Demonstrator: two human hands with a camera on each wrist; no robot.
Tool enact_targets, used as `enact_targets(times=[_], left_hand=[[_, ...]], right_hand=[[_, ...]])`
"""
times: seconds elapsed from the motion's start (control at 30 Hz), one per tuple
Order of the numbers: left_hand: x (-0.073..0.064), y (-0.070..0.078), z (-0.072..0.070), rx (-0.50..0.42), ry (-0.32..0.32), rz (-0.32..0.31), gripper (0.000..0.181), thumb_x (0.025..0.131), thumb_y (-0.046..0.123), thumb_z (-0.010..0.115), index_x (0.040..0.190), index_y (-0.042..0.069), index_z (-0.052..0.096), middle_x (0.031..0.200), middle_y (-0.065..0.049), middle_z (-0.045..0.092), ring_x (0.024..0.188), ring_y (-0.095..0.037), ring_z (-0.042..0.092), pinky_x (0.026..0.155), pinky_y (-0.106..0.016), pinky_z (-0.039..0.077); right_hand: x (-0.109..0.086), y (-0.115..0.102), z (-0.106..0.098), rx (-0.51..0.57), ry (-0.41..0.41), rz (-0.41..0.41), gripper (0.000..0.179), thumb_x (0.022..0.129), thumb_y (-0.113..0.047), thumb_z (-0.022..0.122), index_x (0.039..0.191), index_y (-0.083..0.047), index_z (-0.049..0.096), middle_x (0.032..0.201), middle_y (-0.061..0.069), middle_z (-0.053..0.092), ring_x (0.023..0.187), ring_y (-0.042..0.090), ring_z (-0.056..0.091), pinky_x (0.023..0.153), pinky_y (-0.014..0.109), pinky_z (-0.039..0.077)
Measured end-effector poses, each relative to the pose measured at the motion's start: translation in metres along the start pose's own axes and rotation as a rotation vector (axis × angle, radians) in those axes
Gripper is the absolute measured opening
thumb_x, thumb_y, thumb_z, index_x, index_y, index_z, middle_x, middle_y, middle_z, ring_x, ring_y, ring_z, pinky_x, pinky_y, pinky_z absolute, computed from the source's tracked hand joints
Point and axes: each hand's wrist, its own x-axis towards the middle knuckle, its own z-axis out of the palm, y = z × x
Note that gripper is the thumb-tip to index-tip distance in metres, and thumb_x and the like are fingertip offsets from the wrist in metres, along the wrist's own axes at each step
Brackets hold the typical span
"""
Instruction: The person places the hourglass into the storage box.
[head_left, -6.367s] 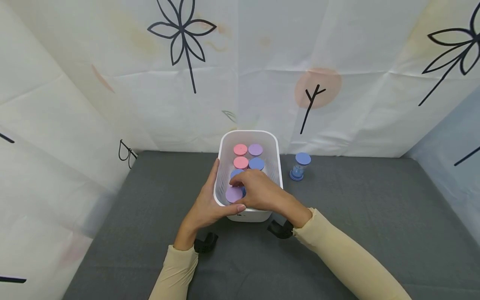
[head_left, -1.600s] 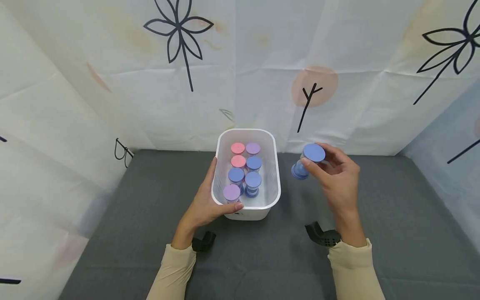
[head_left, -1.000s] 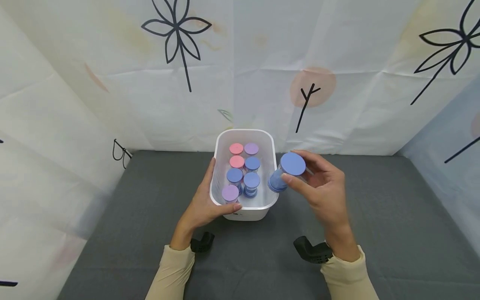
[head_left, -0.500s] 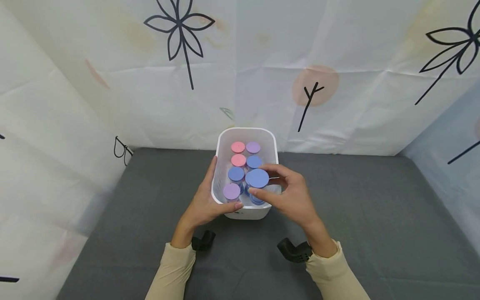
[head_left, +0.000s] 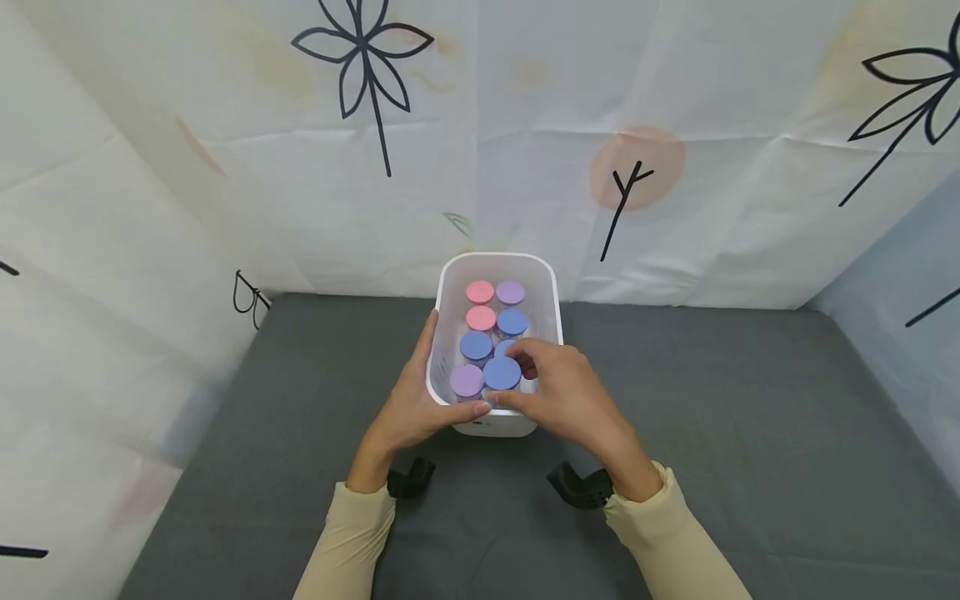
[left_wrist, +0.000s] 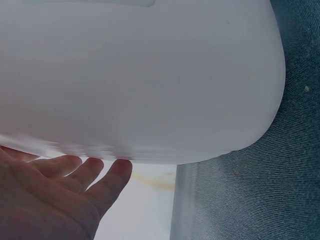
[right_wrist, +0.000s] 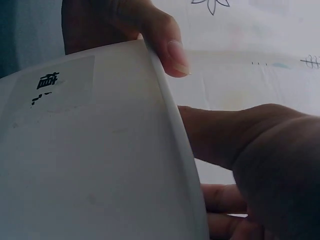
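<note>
A white plastic basket [head_left: 495, 427] holds several sand timers standing upright, with pink, purple and blue round ends. My left hand [head_left: 405, 408] grips its near left corner, thumb along the front rim. In the left wrist view the fingers [left_wrist: 112, 185] touch the basket's side wall [left_wrist: 150, 85]. Inside the basket's near end, my right hand [head_left: 566, 392] pinches a blue sand timer [head_left: 502, 372] between thumb and fingers. A purple sand timer [head_left: 467, 380] stands just left of it, and another blue one [head_left: 505, 347] is partly hidden behind. The right wrist view shows my right hand [right_wrist: 280, 155] reaching over the rim.
Toward the basket's far end are two pink timers, the nearer pink one [head_left: 481, 318] beside a blue one [head_left: 512, 322], and a purple one [head_left: 511, 292]. The grey cloth-covered table [head_left: 712, 433] ends at a patterned white curtain [head_left: 525, 192] right behind the basket.
My right hand picked up the blue sand timer from the table right of the basket, carried it left over the rim and lowered it into the near end. The left hand stayed on the basket.
</note>
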Motion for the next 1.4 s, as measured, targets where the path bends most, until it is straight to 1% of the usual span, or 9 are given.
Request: enact_targets(times=[0.1,0.2,0.37,0.57,0.77,0.93,1.2,1.33,1.4], left_hand=[[0.001,-0.001,0.0,-0.01,-0.002,0.0,0.126,0.073,-0.001,0.088,0.164,0.024,0.003,0.158,-0.022,0.03,0.13,-0.05,0.045,0.096,-0.062,0.047],[0.001,-0.002,0.0,-0.018,-0.001,0.0,0.127,0.073,-0.001,0.088,0.164,0.024,0.003,0.159,-0.021,0.029,0.131,-0.051,0.044,0.097,-0.063,0.046],[0.001,-0.002,0.0,-0.029,-0.001,-0.011,0.128,0.073,0.001,0.089,0.164,0.025,0.002,0.161,-0.019,0.026,0.133,-0.049,0.042,0.099,-0.063,0.045],[0.001,0.0,0.001,-0.029,-0.002,-0.012,0.128,0.073,0.001,0.089,0.164,0.024,0.001,0.161,-0.018,0.027,0.132,-0.049,0.043,0.099,-0.061,0.046],[0.0,0.001,0.0,-0.004,0.004,-0.008,0.127,0.073,0.0,0.088,0.164,0.022,0.002,0.16,-0.02,0.027,0.131,-0.05,0.043,0.098,-0.06,0.047],[0.0,0.001,0.0,-0.007,0.011,-0.02,0.128,0.072,-0.001,0.088,0.164,0.022,0.002,0.16,-0.021,0.028,0.132,-0.049,0.043,0.099,-0.064,0.044],[-0.001,0.001,-0.001,-0.008,0.008,-0.016,0.127,0.073,0.0,0.088,0.164,0.022,0.001,0.161,-0.02,0.027,0.132,-0.048,0.042,0.1,-0.063,0.043],[-0.001,-0.001,-0.001,-0.013,0.005,-0.016,0.128,0.073,0.001,0.089,0.164,0.023,0.001,0.161,-0.018,0.027,0.133,-0.048,0.042,0.1,-0.062,0.043],[-0.001,-0.004,-0.002,-0.022,0.006,-0.015,0.128,0.073,0.001,0.089,0.164,0.025,0.002,0.161,-0.017,0.027,0.133,-0.047,0.042,0.1,-0.063,0.043]], right_hand=[[0.003,-0.003,0.0,-0.087,-0.036,0.011,0.04,0.077,-0.028,0.09,0.106,-0.008,0.07,0.09,-0.002,0.067,0.083,0.016,0.062,0.075,0.036,0.052],[0.008,-0.005,0.0,-0.133,-0.053,0.022,0.037,0.076,-0.029,0.09,0.099,-0.009,0.071,0.083,-0.004,0.066,0.076,0.014,0.061,0.068,0.033,0.05],[0.013,-0.006,0.001,-0.183,-0.089,0.03,0.033,0.075,-0.029,0.09,0.091,-0.01,0.069,0.076,-0.006,0.064,0.066,0.009,0.057,0.059,0.03,0.046],[0.015,-0.008,0.002,-0.222,-0.097,0.04,0.032,0.074,-0.029,0.091,0.087,-0.011,0.068,0.071,-0.006,0.059,0.062,0.01,0.053,0.055,0.03,0.043],[0.017,-0.009,0.003,-0.243,-0.099,0.048,0.032,0.074,-0.029,0.091,0.083,-0.011,0.066,0.065,-0.006,0.054,0.058,0.012,0.049,0.053,0.03,0.039],[0.019,-0.009,0.005,-0.242,-0.105,0.041,0.031,0.074,-0.028,0.09,0.08,-0.011,0.064,0.064,-0.005,0.053,0.057,0.013,0.048,0.053,0.03,0.038],[0.023,-0.008,0.006,-0.238,-0.119,0.041,0.029,0.074,-0.027,0.09,0.08,-0.01,0.066,0.06,-0.004,0.05,0.054,0.012,0.047,0.05,0.029,0.036],[0.024,-0.008,0.006,-0.229,-0.134,0.042,0.031,0.072,-0.027,0.091,0.077,-0.01,0.065,0.059,-0.003,0.049,0.054,0.013,0.045,0.05,0.029,0.035],[0.025,-0.008,0.005,-0.233,-0.139,0.04,0.032,0.071,-0.026,0.092,0.076,-0.011,0.064,0.059,-0.003,0.049,0.054,0.013,0.045,0.05,0.029,0.035]])
